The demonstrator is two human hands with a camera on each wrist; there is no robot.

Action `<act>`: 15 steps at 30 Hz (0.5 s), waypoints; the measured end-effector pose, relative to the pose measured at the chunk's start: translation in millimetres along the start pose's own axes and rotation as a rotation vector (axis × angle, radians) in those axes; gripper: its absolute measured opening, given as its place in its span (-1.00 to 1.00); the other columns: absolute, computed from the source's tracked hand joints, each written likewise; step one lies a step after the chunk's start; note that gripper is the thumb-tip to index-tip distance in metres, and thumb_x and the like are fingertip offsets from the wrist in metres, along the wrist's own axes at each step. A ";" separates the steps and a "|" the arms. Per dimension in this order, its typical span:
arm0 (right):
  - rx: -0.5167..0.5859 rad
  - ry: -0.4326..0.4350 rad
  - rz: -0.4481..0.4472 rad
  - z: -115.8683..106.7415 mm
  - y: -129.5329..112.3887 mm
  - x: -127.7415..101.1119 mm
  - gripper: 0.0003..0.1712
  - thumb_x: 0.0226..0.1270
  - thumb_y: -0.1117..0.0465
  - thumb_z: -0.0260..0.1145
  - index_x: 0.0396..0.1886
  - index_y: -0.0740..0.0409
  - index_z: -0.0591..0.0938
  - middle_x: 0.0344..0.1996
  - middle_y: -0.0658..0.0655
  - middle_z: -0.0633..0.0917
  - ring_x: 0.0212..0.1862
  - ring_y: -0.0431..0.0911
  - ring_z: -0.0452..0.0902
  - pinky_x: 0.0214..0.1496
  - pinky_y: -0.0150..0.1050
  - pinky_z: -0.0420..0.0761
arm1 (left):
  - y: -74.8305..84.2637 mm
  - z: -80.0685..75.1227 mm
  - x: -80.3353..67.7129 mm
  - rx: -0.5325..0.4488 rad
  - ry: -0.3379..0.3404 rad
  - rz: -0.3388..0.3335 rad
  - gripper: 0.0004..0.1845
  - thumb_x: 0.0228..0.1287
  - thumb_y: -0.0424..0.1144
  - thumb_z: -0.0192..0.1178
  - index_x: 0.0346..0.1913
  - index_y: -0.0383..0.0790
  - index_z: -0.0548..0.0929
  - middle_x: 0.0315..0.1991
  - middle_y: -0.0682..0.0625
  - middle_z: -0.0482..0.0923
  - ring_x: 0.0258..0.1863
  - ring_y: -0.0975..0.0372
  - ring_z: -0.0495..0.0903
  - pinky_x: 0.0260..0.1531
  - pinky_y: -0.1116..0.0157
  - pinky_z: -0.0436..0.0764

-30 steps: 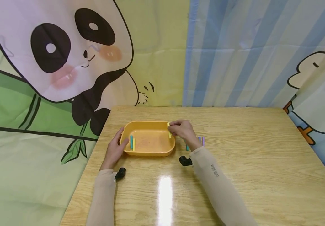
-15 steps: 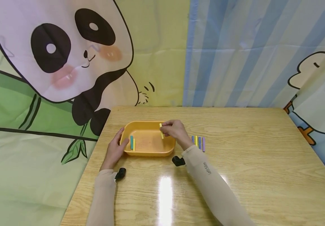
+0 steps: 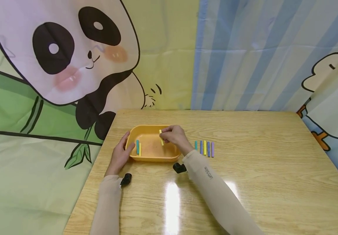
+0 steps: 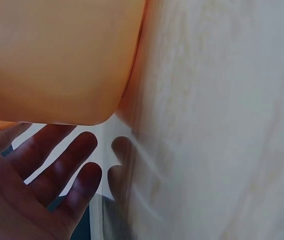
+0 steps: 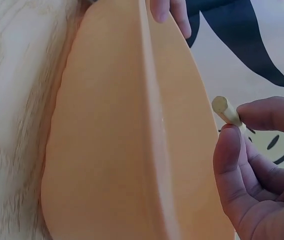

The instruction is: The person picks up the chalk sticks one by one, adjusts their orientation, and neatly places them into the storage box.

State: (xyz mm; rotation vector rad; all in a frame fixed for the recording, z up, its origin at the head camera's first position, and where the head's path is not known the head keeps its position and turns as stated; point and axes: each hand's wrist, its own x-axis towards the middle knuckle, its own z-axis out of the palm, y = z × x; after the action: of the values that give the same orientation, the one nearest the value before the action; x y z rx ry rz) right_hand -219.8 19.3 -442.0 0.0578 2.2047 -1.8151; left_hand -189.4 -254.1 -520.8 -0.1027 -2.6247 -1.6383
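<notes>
My right hand [image 3: 175, 135] pinches a yellow chalk stick [image 3: 161, 139] between thumb and fingertips, over the right half of an orange plastic tub [image 3: 154, 159]. In the right wrist view the pale yellow end of the chalk [image 5: 221, 105] points out past the thumb. My left hand [image 3: 119, 156] holds the left end of the tub, thumb over the rim and fingers along the outside. From the left wrist, those fingers [image 4: 62, 167] show spread beside the tub wall. Inside the tub at the left lie a teal chalk stick [image 3: 137, 147] and a yellow one [image 3: 140, 149].
Right of the tub, a row of chalk sticks lies on the wooden table [image 3: 260, 169]: teal [image 3: 196, 145], two blue [image 3: 208, 149], yellow [image 3: 205, 148] and purple [image 3: 212, 149]. A panda-print curtain [image 3: 166, 65] hangs behind the table's far edge.
My right hand has moved left with the yellow chalk, from the tub's right rim to over its inside. The row of chalk on the table is uncovered. The left hand stays put.
</notes>
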 end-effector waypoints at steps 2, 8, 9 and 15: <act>-0.007 -0.006 -0.006 3.9 -1.5 0.6 -0.75 0.32 0.26 0.42 -0.04 0.24 0.70 -0.24 0.17 0.72 -0.28 0.01 0.70 0.07 0.11 0.67 | 0.9 0.1 0.8 0.006 0.002 0.003 -0.28 0.55 -0.10 0.13 0.64 0.03 0.09 0.60 0.00 0.07 0.54 0.01 0.12 0.45 -0.05 0.22; -0.042 -0.012 -0.008 16.3 -2.1 4.8 -0.78 0.26 0.25 0.45 -0.12 0.20 0.71 -0.31 0.15 0.74 -0.33 -0.01 0.72 0.04 0.09 0.69 | 1.7 -0.2 1.7 0.000 0.003 0.012 -0.28 0.55 -0.09 0.13 0.64 0.03 0.11 0.60 0.00 0.06 0.55 -0.01 0.10 0.46 -0.07 0.19; -0.048 -0.012 -0.009 18.4 -1.6 5.8 -0.78 0.24 0.25 0.45 -0.14 0.20 0.71 -0.33 0.15 0.74 -0.33 0.00 0.72 0.03 0.08 0.69 | 1.6 -0.2 1.5 -0.001 0.007 0.012 -0.29 0.54 -0.09 0.14 0.63 0.04 0.12 0.60 0.01 0.07 0.54 0.00 0.11 0.46 -0.06 0.19; -0.070 -0.012 -0.016 32.8 2.8 11.2 -0.81 0.22 0.31 0.45 -0.17 0.26 0.74 -0.40 0.15 0.75 -0.32 0.07 0.74 -0.04 0.05 0.73 | -0.4 -0.5 1.1 0.008 0.005 0.004 -0.28 0.53 -0.01 0.14 0.63 0.09 0.12 0.58 -0.05 0.12 0.51 -0.02 0.18 0.42 -0.08 0.27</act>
State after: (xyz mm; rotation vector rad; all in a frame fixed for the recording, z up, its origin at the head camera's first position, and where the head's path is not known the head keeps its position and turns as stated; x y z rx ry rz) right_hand -223.6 -13.4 -452.9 0.0156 2.2644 -1.7403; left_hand -190.5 -254.7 -520.8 -0.1024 -2.6249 -1.6251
